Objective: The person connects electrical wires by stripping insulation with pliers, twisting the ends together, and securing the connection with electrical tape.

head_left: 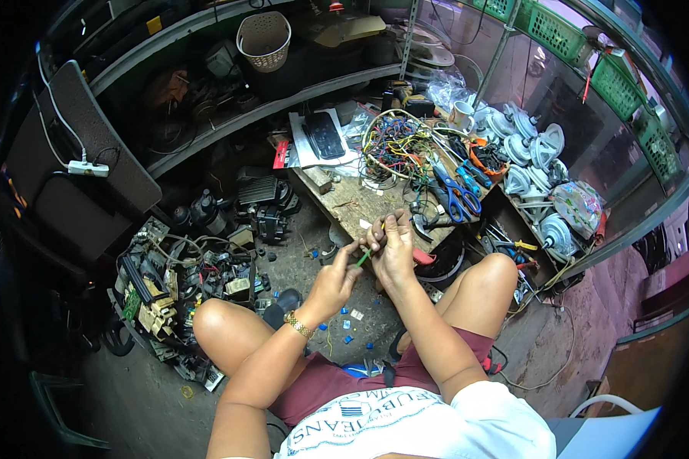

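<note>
Two hands of yours meet in front of you at the near edge of the low workbench [348,205]. Your left hand [334,280], gold watch [299,324] on the wrist, pinches a thin green piece [364,258] between thumb and fingers; it sits between your two hands, just short of the bench edge. Your right hand [394,258] is curled up beside it, fingertips by a small yellow bit [383,226]; can't tell what that grip is closed on. Red handle [423,258] just right of your right hand. On the bench: blue-handled scissors [462,205] to the right, tangle of coloured wires [400,149] farther back, dark flat panel [324,136] on white paper at the far left, mug [462,116] at the far right. White round parts [544,145] piled right of the bench. Left on the floor, heap of scrap electronics [161,310]; blue bits [347,339] scattered below your hands
</note>
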